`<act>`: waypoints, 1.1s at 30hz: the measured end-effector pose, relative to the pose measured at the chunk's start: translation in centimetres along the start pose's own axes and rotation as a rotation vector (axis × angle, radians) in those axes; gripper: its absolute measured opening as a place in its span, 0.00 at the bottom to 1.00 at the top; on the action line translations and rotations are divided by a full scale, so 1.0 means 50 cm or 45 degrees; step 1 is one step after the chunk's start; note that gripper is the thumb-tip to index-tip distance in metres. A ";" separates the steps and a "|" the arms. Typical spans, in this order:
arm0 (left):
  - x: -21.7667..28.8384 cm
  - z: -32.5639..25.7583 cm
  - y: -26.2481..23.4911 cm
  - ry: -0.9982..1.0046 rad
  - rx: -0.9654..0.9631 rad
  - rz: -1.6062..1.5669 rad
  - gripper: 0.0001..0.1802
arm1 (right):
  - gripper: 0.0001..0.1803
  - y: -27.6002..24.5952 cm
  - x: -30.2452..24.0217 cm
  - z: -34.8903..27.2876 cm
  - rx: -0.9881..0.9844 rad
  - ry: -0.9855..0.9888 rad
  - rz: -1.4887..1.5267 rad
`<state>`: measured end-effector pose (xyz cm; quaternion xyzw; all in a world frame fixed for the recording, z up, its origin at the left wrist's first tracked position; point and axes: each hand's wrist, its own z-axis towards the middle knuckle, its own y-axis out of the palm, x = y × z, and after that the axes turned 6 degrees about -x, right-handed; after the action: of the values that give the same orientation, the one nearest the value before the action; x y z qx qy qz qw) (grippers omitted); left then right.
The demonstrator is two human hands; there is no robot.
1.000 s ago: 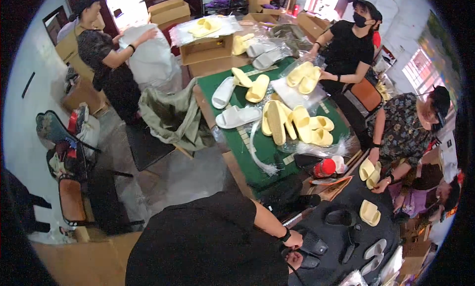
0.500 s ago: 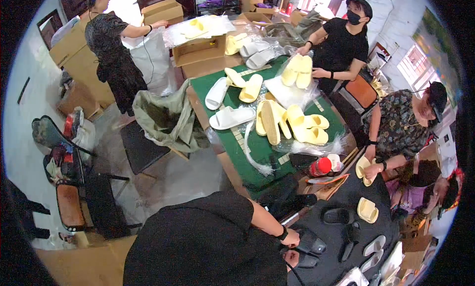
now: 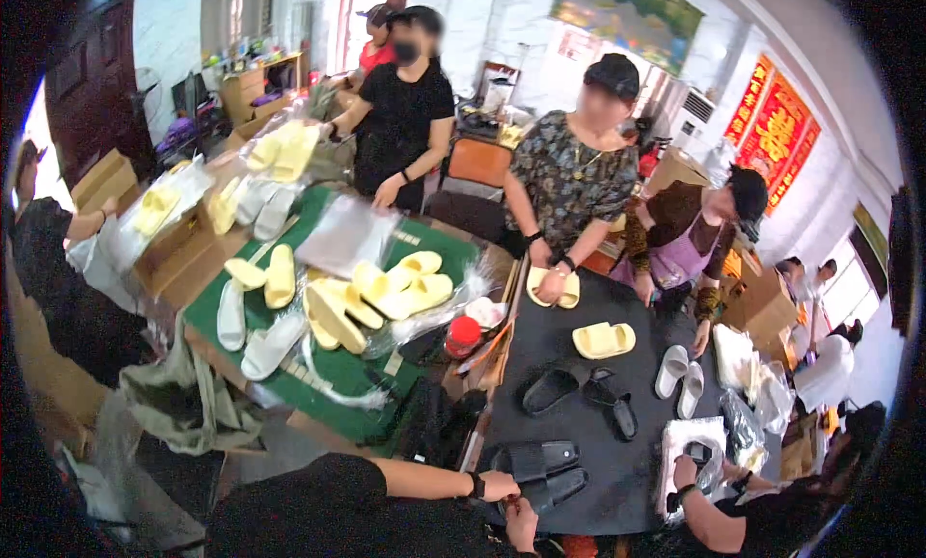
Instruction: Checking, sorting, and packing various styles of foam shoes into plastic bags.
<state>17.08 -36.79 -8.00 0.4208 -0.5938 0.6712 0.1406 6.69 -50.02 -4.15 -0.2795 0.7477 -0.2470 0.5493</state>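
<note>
A pair of black slippers [image 3: 535, 459] lies on the dark round-edged table [image 3: 651, 317], close in front of me. My left hand [image 3: 499, 486], with a black band at its wrist, is closed at the near end of this pair. Just beside it my right hand [image 3: 522, 526] has its fingers pinched together, nearly touching the left. Whatever is between the fingers of either hand is too small or hidden to name. Past the pair lie more black slippers [image 3: 552, 391], yellow slippers [image 3: 605, 340] and pale grey slippers [image 3: 672, 372].
On the green-topped table [image 3: 227, 312] lie yellow and white slippers, plastic bags [image 3: 347, 232] and a red-lidded jar [image 3: 463, 336]. Across from me a co-worker in a patterned shirt [image 3: 576, 177] handles yellow slippers. Another, masked [image 3: 405, 124], holds bagged ones. White packages [image 3: 693, 452] lie at right.
My view has turned to the right. My hands have drawn together at the near end of the black slippers. The masked co-worker has moved the bagged yellow slippers off to the left.
</note>
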 end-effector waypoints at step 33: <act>-0.037 0.021 0.006 -0.067 -0.063 -0.076 0.05 | 0.03 0.000 -0.006 0.003 0.307 -0.128 -0.044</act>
<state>18.41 -37.27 -9.63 0.4523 -0.6009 0.6405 0.1553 6.90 -49.80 -3.97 -0.2363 0.6793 -0.3302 0.6113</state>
